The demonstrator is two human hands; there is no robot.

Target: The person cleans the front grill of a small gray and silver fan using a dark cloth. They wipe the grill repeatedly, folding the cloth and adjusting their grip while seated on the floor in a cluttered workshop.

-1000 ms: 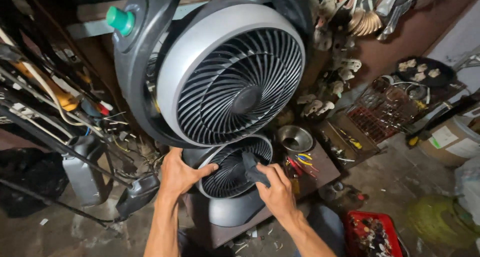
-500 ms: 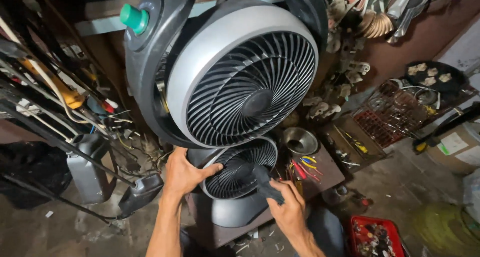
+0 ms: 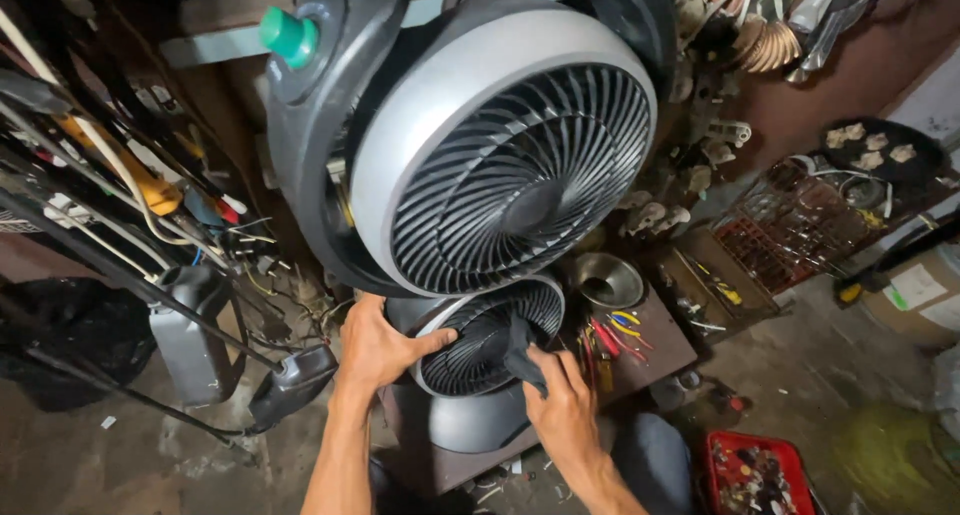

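Two fan heads fill the head view, stacked one over the other: a large upper fan (image 3: 505,150) with a grey ring and dark spiral grille, tilted toward the camera in a dark yoke with a green knob (image 3: 288,35), and under it a smaller lower fan (image 3: 480,340) of the same make on a rounded grey base (image 3: 475,423). The left hand (image 3: 375,350) grips the left rim of the lower fan, fingers curled round the edge and thumb laid along the ring. The right hand (image 3: 562,407) is closed on a dark cloth (image 3: 522,353), pressing it against the right part of the lower grille. Wiping looks to be under way on that lower grille only; whether the rest of it, or the upper fan, has been gone over cannot be told, since both grilles look equally dark. Beside the fans on a brown bench (image 3: 670,347) lie a steel bowl (image 3: 608,278) and some red and yellow handled tools (image 3: 612,337). A red tray of small parts (image 3: 755,472) sits on the floor at lower right, and cables and rods crowd the left wall.
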